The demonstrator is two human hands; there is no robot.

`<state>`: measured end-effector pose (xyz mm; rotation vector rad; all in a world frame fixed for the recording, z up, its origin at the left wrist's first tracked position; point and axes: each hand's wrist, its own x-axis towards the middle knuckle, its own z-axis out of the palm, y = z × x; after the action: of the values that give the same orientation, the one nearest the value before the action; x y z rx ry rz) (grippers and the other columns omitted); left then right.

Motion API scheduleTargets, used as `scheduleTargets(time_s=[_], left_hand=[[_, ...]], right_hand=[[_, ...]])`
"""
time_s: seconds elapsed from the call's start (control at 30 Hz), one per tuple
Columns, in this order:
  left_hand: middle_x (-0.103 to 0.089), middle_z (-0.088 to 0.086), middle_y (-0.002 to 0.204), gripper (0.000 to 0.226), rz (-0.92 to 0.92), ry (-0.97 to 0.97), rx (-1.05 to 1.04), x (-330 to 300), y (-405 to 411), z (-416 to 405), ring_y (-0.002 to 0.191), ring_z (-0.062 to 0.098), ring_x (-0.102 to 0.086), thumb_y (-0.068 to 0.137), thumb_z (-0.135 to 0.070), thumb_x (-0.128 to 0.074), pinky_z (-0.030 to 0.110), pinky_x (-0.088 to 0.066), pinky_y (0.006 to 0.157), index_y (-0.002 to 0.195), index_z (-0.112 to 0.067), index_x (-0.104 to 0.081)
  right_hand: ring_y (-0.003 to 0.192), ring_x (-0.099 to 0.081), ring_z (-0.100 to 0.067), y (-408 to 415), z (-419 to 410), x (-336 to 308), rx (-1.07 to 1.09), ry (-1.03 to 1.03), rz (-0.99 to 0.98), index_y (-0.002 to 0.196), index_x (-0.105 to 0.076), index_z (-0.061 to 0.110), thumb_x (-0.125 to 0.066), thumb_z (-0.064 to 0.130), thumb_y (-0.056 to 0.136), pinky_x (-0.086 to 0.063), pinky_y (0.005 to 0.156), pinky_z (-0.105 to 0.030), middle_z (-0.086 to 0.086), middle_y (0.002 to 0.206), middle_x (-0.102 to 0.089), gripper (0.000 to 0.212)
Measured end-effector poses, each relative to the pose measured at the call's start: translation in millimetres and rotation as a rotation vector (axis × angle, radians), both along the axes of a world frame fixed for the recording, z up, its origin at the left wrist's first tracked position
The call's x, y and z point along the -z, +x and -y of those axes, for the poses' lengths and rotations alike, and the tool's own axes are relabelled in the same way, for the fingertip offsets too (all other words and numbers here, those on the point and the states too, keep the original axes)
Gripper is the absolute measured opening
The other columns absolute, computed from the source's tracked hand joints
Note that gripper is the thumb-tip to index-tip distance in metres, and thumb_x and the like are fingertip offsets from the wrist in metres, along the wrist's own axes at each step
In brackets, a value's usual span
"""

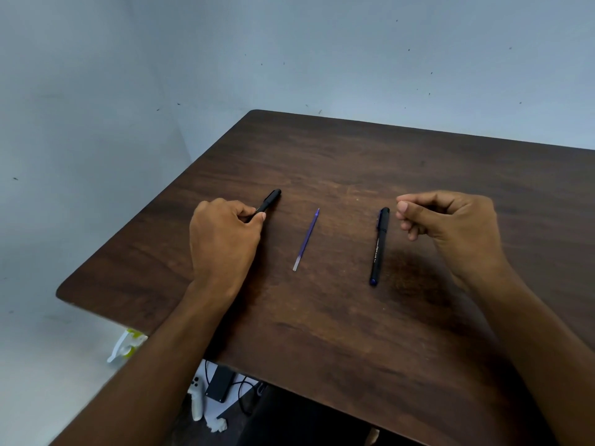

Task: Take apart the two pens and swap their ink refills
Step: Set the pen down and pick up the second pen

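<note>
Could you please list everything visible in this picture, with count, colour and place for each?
dark brown wooden table: one, fills the centre.
black pen under the left hand: one, table's left.
loose purple ink refill: one, between the pens, touching neither.
black capped pen with blue end: one, table's right.
white game controller: one, floor below the table.
black box with cables: one, floor.
pale blue-grey wall: behind.
left hand: grips the left pen.
right hand: fingers curled, empty, beside the right pen.
</note>
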<state>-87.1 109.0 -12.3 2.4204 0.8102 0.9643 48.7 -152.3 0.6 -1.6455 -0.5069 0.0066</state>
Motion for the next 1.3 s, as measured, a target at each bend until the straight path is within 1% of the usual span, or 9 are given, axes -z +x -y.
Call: scheduleTargets(time_s=[0.13, 0.33, 0.47, 0.73, 0.87, 1.0, 1.1, 1.17, 1.3], left_hand=[[-0.075, -0.009, 0.085, 0.02, -0.021, 0.019, -0.015, -0.9, -0.1, 2.9, 0.087, 0.009, -0.062, 0.082, -0.036, -0.078, 0.034, -0.054, 0.082, 0.097, -0.024, -0.078], [-0.076, -0.01, 0.092, 0.035, -0.107, -0.039, -0.024, 5.7, 3.2, -1.0, 0.093, 0.012, -0.066, 0.082, -0.042, -0.076, 0.04, -0.057, 0.087, 0.111, -0.023, -0.074], [-0.076, -0.007, 0.095, 0.036, -0.149, -0.017, -0.036, 6.5, 5.4, -2.0, 0.101, 0.015, -0.062, 0.084, -0.044, -0.074, 0.041, -0.055, 0.09, 0.113, -0.023, -0.073], [-0.075, -0.003, 0.104, 0.049, -0.154, -0.039, -0.033, 9.0, 7.3, -4.9, 0.099, 0.017, -0.065, 0.077, -0.054, -0.074, 0.042, -0.056, 0.089, 0.113, -0.022, -0.073], [-0.076, -0.006, 0.097, 0.04, -0.148, -0.04, -0.024, 8.3, 7.2, -4.3, 0.097, 0.015, -0.065, 0.081, -0.049, -0.073, 0.041, -0.055, 0.09, 0.111, -0.022, -0.074], [-0.071, -0.009, 0.079, 0.027, -0.077, 0.012, 0.012, 1.1, 3.4, -0.1, 0.085, 0.013, -0.061, 0.086, -0.042, -0.072, 0.038, -0.056, 0.078, 0.106, -0.024, -0.077], [-0.063, -0.009, 0.072, 0.024, -0.022, 0.09, 0.025, -8.3, 0.6, 9.4, 0.078, 0.013, -0.053, 0.089, -0.04, -0.07, 0.03, -0.044, 0.065, 0.105, -0.023, -0.077], [-0.061, -0.009, 0.07, 0.021, 0.006, 0.127, 0.046, -14.1, -1.1, 16.8, 0.076, 0.012, -0.05, 0.089, -0.038, -0.07, 0.026, -0.038, 0.064, 0.101, -0.022, -0.078], [-0.065, -0.002, 0.072, 0.02, 0.028, 0.149, 0.069, -19.9, -1.4, 24.1, 0.076, 0.016, -0.054, 0.089, -0.038, -0.071, 0.032, -0.045, 0.064, 0.096, -0.02, -0.078]], right_hand=[[0.063, -0.067, -0.022, -0.9, -1.8, 1.5, -0.003, 0.007, 0.002, 0.094, -0.076, 0.007, -0.075, 0.009, 0.084, -0.054, 0.054, -0.025, -0.011, 0.075, -0.075, 0.01], [0.062, -0.066, -0.021, -0.3, -2.1, 1.2, -0.007, 0.0, 0.015, 0.094, -0.076, 0.006, -0.075, 0.009, 0.085, -0.055, 0.054, -0.025, -0.011, 0.075, -0.075, 0.01], [0.062, -0.066, -0.021, 2.2, -2.0, 2.8, 0.001, -0.006, 0.014, 0.093, -0.077, 0.008, -0.075, 0.009, 0.085, -0.054, 0.054, -0.025, -0.009, 0.075, -0.075, 0.009], [0.062, -0.066, -0.02, 2.9, -2.9, 4.4, 0.001, -0.021, 0.017, 0.093, -0.077, 0.01, -0.075, 0.011, 0.085, -0.054, 0.055, -0.028, -0.009, 0.074, -0.075, 0.007], [0.062, -0.066, -0.021, 1.9, -3.5, 3.4, 0.007, -0.025, 0.023, 0.093, -0.077, 0.01, -0.075, 0.01, 0.085, -0.055, 0.055, -0.027, -0.009, 0.074, -0.075, 0.008], [0.062, -0.067, -0.022, 0.1, -3.8, 2.6, 0.006, -0.038, 0.033, 0.093, -0.077, 0.008, -0.075, 0.01, 0.085, -0.057, 0.057, -0.029, -0.01, 0.074, -0.075, 0.009], [0.061, -0.066, -0.023, 0.0, -3.9, 2.8, 0.015, -0.037, 0.025, 0.093, -0.077, 0.008, -0.076, 0.011, 0.085, -0.057, 0.058, -0.033, -0.01, 0.072, -0.074, 0.009], [0.06, -0.065, -0.022, -0.5, -4.8, 3.0, 0.013, -0.03, 0.015, 0.092, -0.077, 0.009, -0.076, 0.011, 0.084, -0.056, 0.059, -0.035, -0.01, 0.071, -0.074, 0.008], [0.06, -0.065, -0.024, -2.3, -5.9, 1.6, 0.007, -0.029, 0.008, 0.092, -0.078, 0.008, -0.076, 0.009, 0.085, -0.057, 0.06, -0.036, -0.012, 0.07, -0.073, 0.007]])
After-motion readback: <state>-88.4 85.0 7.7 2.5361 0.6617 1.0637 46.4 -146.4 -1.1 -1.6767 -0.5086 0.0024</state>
